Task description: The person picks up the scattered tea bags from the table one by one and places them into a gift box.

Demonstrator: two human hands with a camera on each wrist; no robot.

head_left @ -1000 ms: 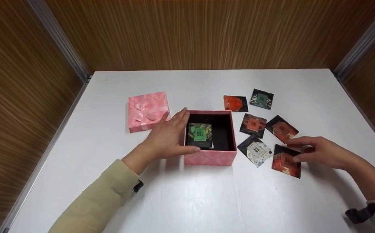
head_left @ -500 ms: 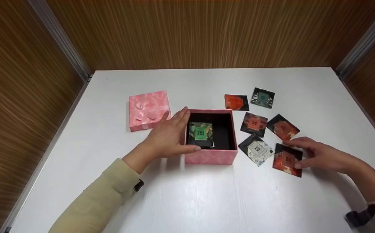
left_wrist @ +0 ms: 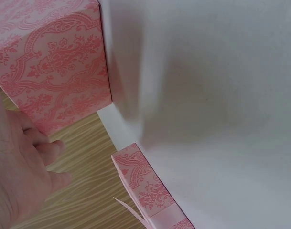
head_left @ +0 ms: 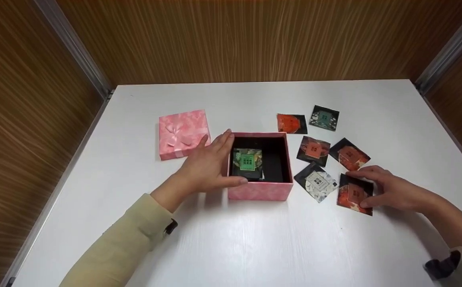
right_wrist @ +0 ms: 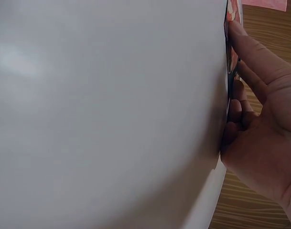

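A pink gift box (head_left: 259, 192) stands uncovered, its inside black. Inside at the left lies a square sachet (head_left: 247, 162) with a green label. My left hand (head_left: 203, 169) spans the box's left side, thumb along the front rim and fingers at the back corner; in the left wrist view its fingers (left_wrist: 49, 152) meet the patterned wall. At the right, my right hand (head_left: 394, 191) touches a black-and-red sachet (head_left: 352, 195) flat on the table: thumb on its face, forefinger at its top edge. In the right wrist view the other fingers (right_wrist: 235, 112) are bent against the table.
The pink lid (head_left: 183, 133) with a bow lies left of the box. Loose sachets lie right of it: an orange one (head_left: 291, 124), a green one (head_left: 324, 118), two red ones (head_left: 313, 150) and a white one (head_left: 316, 182). Wood-grain panels (head_left: 231, 40) border the white table (head_left: 231, 243).
My right hand has shifted slightly left over the black-and-red sachet, its forefinger reaching the top edge. The left hand stays on the gift box. The view has tipped slightly.
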